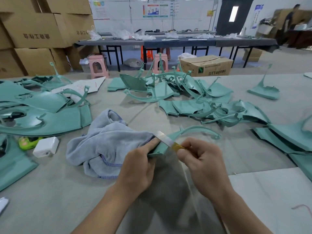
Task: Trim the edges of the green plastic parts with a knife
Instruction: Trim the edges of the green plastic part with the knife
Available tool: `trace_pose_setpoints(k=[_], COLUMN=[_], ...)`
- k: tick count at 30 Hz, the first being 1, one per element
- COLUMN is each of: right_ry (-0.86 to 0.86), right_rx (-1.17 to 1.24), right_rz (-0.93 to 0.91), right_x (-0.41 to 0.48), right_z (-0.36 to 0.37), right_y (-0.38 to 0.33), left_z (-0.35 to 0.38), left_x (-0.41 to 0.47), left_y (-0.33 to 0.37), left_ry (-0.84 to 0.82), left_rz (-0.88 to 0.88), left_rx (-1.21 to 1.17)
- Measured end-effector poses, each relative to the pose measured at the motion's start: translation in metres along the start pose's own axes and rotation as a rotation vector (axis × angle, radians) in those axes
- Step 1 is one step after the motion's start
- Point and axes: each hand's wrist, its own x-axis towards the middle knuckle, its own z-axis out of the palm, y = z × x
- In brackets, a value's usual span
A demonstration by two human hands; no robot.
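Observation:
My left hand (138, 163) grips the near end of a green plastic part (194, 130), whose thin curved arm sweeps away to the right above the table. My right hand (200, 159) pinches the yellow handle of a knife (164, 139). Its silver blade lies across the part's edge, right by my left fingertips. The two hands are close together over the table's middle. Loose green parts are heaped in a pile (189, 95) at the centre back, and stacks lie at the left (42, 115) and at the right (290, 137).
A crumpled grey towel (104, 146) lies just left of my hands. A white charger (46, 146) and a small green toy (27, 142) sit at the left. Cardboard boxes (33, 31), pink stools (98, 66) and a long dark table (168, 41) stand behind. A person (289, 22) stands far right.

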Motion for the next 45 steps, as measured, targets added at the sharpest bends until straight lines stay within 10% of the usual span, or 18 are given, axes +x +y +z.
trace_pose_setpoints(k=[9, 14, 21, 26, 33, 39, 45], right_ry=[0.487, 0.154, 0.549, 0.302, 0.542, 0.481, 0.142], right_rx=[-0.395, 0.087, -0.587, -0.101, -0.616, -0.102, -0.340], right_rz=[0.472, 0.238, 0.706, 0.311, 0.647, 0.141, 0.014], right_x=[0.036, 0.026, 0.031, 0.029, 0.026, 0.021, 0.021], right_z=[-0.039, -0.020, -0.065, -0.026, -0.049, -0.029, -0.021], right_y=[0.052, 0.038, 0.066, 0.047, 0.074, 0.049, 0.050], left_z=[-0.001, -0.002, -0.003, -0.003, -0.006, -0.009, -0.009], left_x=[0.002, 0.003, 0.003, 0.004, 0.004, 0.003, 0.005], left_y=[0.007, 0.008, 0.011, 0.012, 0.013, 0.016, 0.018], left_ry=[0.003, 0.005, 0.008, 0.015, 0.026, 0.306, 0.200], left_rz=[-0.096, -0.096, -0.104, -0.099, -0.069, -0.297, -0.507], left_rx=[-0.047, -0.045, -0.050, -0.049, -0.021, -0.403, -0.770])
